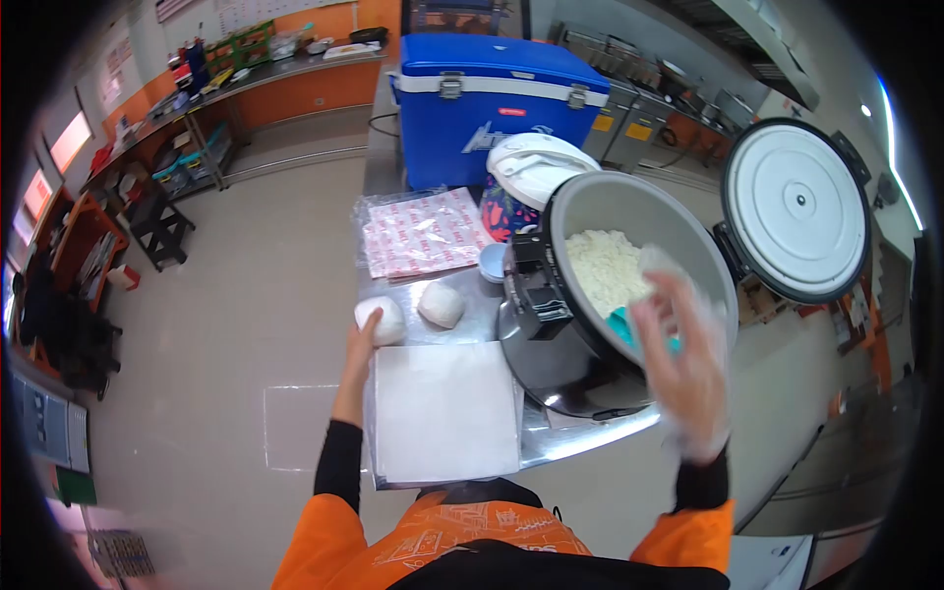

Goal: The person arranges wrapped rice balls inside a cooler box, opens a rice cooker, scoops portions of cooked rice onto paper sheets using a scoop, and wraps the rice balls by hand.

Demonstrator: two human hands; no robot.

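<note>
My left hand (pixel 364 339) is closed on the side of a white wrapped bundle (pixel 387 321) that rests on the metal table. A second white wrapped bundle (pixel 442 305) sits just right of it. My right hand (pixel 682 359), in a clear plastic glove and blurred, is over the near rim of the large rice cooker (pixel 678 216). Its thumb and fingers look apart. Behind them, partly hidden, a teal scoop (pixel 620 323) lies against the white rice (pixel 602 264) inside the pot. A stack of white paper sheets (pixel 447 413) lies in front of the bundles.
The cooker's round lid (pixel 798 208) stands open at the right. Behind the bundles are a plastic pack of red-printed paper (pixel 423 232), a small blue cup (pixel 493 263), a white-lidded container (pixel 541 167) and a blue cooler box (pixel 492 108). The table's front edge (pixel 590 438) is close to me.
</note>
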